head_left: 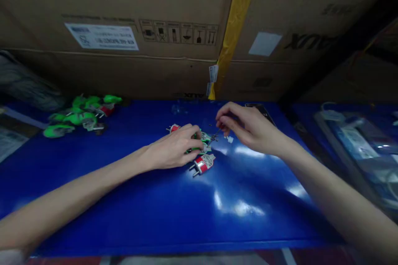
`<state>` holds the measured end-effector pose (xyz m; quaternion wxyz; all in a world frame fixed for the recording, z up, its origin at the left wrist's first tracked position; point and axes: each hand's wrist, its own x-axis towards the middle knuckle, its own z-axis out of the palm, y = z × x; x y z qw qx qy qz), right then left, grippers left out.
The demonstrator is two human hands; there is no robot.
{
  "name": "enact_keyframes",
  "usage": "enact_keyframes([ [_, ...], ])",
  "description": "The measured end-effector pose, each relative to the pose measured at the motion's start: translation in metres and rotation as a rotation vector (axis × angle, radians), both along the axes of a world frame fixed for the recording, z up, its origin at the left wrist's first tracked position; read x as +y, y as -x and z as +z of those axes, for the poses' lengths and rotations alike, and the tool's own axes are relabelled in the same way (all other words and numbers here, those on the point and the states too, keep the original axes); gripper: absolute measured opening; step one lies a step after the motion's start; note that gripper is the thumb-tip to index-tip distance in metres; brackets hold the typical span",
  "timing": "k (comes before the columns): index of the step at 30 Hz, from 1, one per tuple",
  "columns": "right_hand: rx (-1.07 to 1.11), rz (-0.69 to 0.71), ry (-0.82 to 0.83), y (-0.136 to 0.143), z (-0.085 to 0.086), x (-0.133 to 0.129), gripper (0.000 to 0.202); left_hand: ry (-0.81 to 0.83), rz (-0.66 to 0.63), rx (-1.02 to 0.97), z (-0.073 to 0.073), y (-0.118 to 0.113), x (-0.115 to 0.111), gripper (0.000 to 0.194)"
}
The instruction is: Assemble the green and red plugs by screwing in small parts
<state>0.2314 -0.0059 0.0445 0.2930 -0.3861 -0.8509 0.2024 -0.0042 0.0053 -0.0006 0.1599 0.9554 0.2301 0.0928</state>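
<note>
Over a small group of electrical plugs, my left hand [178,147] has its fingers curled on a green-edged plug [205,148] that they partly cover. A red and white plug [202,164] with two metal pins lies just below those fingers, and another red plug [174,128] shows behind the hand. Small dark screws [214,137] lie in a little pile to the right of the plugs. My right hand [244,126] hovers just above and right of the screws, thumb and fingers pinched together. What it pinches, if anything, is too small to make out. A small white piece [229,139] lies beneath it.
Several green plug parts [79,118] lie at the left on the blue table [130,215]. Large cardboard boxes [180,4] stand along the back. A dark flat object [260,111] lies behind my right hand. Clear plastic packages [357,145] sit at the right.
</note>
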Motion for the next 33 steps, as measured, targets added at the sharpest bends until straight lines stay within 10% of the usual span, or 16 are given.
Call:
enact_keyframes([
  [33, -0.119, 0.126, -0.065, 0.009, 0.002, -0.0051, 0.009, -0.002, -0.036, 0.029, -0.0012, -0.0023, 0.004, 0.022],
])
